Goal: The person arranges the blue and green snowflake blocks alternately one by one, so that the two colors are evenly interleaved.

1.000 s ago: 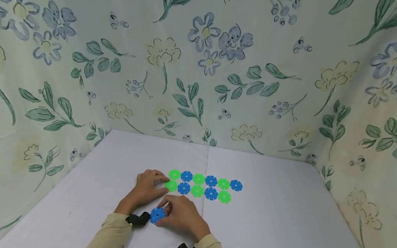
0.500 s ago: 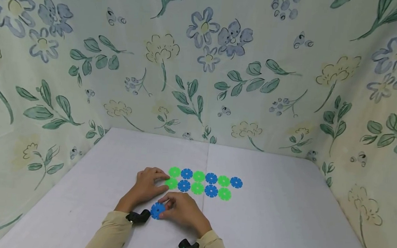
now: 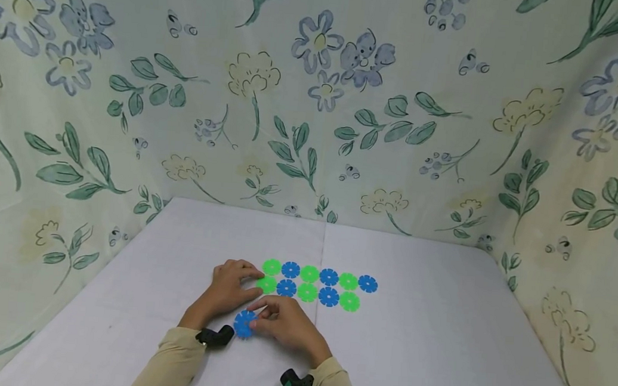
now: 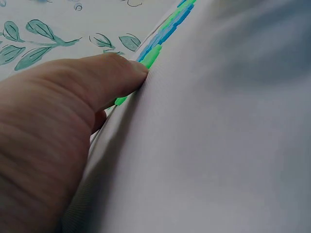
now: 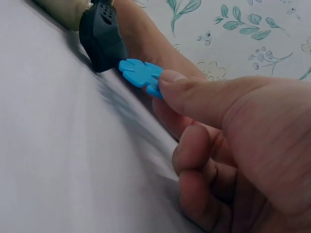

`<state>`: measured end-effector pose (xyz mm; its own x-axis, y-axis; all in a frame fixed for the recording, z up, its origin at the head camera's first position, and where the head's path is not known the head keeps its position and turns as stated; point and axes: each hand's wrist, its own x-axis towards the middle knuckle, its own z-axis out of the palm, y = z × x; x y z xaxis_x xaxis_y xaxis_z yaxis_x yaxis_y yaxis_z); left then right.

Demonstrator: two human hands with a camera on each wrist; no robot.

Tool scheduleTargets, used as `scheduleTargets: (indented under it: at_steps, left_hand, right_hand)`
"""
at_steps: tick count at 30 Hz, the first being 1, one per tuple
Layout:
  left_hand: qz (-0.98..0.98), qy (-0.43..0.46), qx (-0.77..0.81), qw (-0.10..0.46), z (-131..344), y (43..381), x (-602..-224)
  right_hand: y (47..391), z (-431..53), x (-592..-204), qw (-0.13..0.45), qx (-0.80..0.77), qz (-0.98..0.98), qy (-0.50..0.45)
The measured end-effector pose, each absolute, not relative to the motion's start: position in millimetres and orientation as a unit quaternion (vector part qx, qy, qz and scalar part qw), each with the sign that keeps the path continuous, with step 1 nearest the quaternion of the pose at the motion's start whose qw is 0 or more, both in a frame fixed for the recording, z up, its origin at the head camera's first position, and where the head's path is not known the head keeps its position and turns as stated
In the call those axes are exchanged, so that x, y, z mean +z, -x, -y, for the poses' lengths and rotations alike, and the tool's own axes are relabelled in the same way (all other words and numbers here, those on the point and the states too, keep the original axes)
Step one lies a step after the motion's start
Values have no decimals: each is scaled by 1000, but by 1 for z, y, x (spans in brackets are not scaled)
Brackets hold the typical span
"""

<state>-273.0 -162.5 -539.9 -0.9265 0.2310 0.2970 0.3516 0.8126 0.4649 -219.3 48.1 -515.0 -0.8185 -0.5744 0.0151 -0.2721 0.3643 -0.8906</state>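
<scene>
My right hand [image 3: 290, 328] pinches a blue interlocking disc [image 3: 242, 324] between thumb and fingers, nearer me than the laid-out discs. In the right wrist view the notched blue disc [image 5: 141, 74] is held tilted above the white cloth, its shadow falling beneath it. My left hand [image 3: 229, 288] holds the edges of the green interlocking disc [image 3: 268, 285] at the left end of the near row, thumb on the near side and index finger on the far side. In the left wrist view the thumb [image 4: 121, 73] covers part of that green disc [image 4: 153, 57].
Two rows of alternating green and blue discs lie side by side on the white cloth [image 3: 417, 344]. A blue disc [image 3: 368, 284] ends the far row on the right; a green disc [image 3: 349, 301] ends the near row. A flower-printed curtain [image 3: 313, 127] surrounds the table.
The blue disc has turned a little in my right fingers, and the fingertips have shifted on it. My left hand stays at the green disc. The head view has tilted slightly.
</scene>
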Motion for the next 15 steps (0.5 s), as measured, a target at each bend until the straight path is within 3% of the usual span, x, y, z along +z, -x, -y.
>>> scheduleTargets:
  at_steps: [15]
  left_hand:
    - [945,157,-265,110,163,272,-538]
  right_hand:
    - [220,-49,-516,160,-518,-802,249]
